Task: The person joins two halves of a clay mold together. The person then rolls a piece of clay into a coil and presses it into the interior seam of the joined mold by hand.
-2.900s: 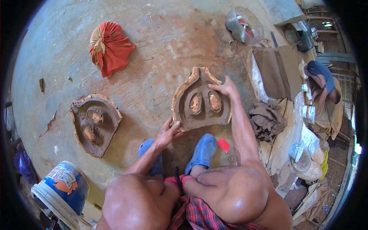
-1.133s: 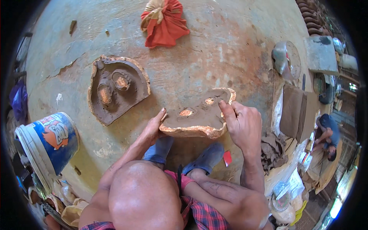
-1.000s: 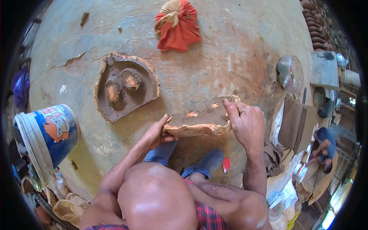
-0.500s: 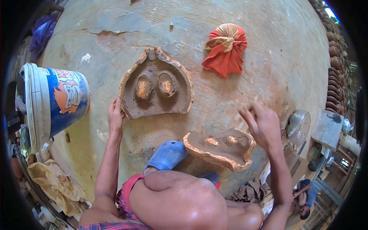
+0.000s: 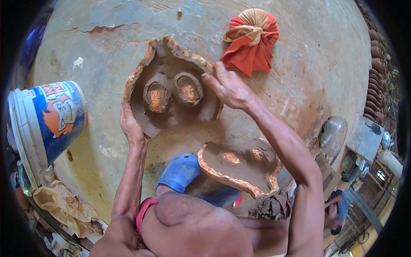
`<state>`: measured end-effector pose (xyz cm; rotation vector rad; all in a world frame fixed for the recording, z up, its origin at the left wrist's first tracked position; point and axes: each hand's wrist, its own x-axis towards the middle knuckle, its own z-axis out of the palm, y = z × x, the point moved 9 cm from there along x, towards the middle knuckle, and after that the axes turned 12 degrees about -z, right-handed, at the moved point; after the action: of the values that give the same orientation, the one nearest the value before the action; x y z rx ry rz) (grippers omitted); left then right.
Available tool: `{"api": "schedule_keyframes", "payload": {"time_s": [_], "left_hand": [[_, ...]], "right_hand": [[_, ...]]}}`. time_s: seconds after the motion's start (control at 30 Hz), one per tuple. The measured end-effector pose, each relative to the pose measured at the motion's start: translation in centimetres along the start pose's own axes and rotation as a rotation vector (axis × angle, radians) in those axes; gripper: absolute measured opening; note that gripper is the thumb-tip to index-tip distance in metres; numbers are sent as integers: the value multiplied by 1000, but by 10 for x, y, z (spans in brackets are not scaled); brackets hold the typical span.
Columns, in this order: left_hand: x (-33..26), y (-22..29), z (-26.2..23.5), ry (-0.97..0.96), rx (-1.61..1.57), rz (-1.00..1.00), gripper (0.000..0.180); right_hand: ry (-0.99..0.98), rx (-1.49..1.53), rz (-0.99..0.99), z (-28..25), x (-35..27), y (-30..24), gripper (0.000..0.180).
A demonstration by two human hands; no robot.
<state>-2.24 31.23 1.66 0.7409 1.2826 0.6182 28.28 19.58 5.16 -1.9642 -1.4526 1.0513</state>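
Note:
A clay-lined mould half (image 5: 171,118) with a pointed far end is in front of me. Dark brown clay covers its hollow, and two oval clay rings rise around orange patches. My left hand (image 5: 132,124) is closed on its lower left rim, some fingers hidden beneath. On the upper right rim my right hand (image 5: 229,88) grips with thumb and fingers. The mould sits a little askew; whether it is off the floor I cannot tell. Nearer my legs lies a second clay-lined mould half (image 5: 239,165), with two orange ovals, partly behind my right forearm.
A blue and white bucket (image 5: 64,120) stands at left, and a red and tan cloth bundle (image 5: 252,40) lies at the far right. A blue clog (image 5: 177,173) is on my foot. Dark clay scraps (image 5: 274,207), a metal bowl (image 5: 333,136) and a seated person (image 5: 336,210) are to the right.
My right hand has come over from above the second mould to the far mould's right rim. That mould now sits slightly turned, with my left hand still at its left rim. The view has shifted.

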Motion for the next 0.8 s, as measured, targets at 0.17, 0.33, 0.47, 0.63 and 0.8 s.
{"api": "schedule_keyframes", "payload": {"time_s": [0.17, 0.33, 0.47, 0.63, 0.8], "left_hand": [[-29, -47, 36, -96, 127, 147, 59], [-86, -80, 138, -693, -77, -62, 86], [-105, -94, 156, -804, 77, -67, 100], [-110, -105, 152, -959, 325, 71, 116], [-125, -110, 140, -982, 407, 51, 126]], "right_hand": [[199, 110, 0, -61, -71, 17, 52], [503, 79, 6, -98, -184, 72, 48], [576, 187, 109, -80, -246, 84, 58], [587, 245, 21, -69, -276, 68, 72], [547, 338, -44, -50, -296, 72, 66]]}}
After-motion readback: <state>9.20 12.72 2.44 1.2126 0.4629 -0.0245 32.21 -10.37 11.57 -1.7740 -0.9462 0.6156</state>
